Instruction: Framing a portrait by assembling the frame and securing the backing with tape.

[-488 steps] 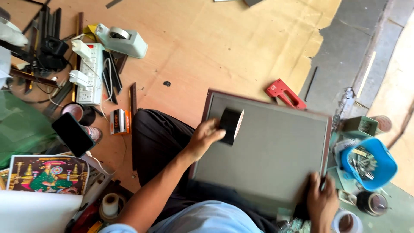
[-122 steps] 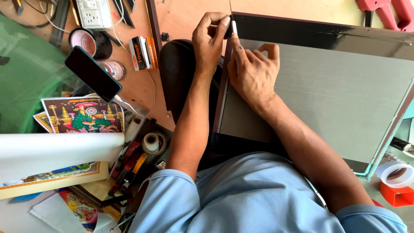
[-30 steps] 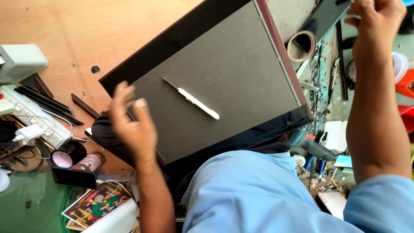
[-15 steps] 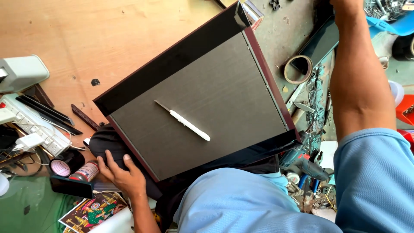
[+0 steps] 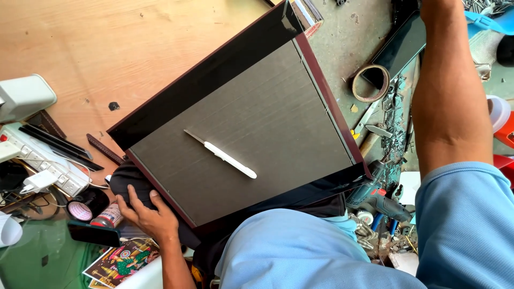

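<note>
A dark-framed picture frame point(image 5: 243, 64) lies face down across my lap, its grey backing board point(image 5: 278, 134) up. A white-handled knife point(image 5: 225, 156) rests loose on the board. My left hand point(image 5: 147, 214) lies on my dark trouser knee just under the frame's lower left corner, fingers spread, holding nothing. My right arm point(image 5: 450, 101) reaches up past the frame's right side; the hand itself is out of view beyond the top edge.
Left of me lie a white power strip point(image 5: 45, 166), tape rolls point(image 5: 81, 210), a black phone point(image 5: 93, 234) and colourful prints point(image 5: 123, 262). To the right sit a brown tape roll point(image 5: 370, 83), a blue power drill point(image 5: 375, 195), metal scraps and a blue container.
Over the last second my left hand dropped from the frame's left edge down to my knee. My right arm stretched further up and its hand left the view.
</note>
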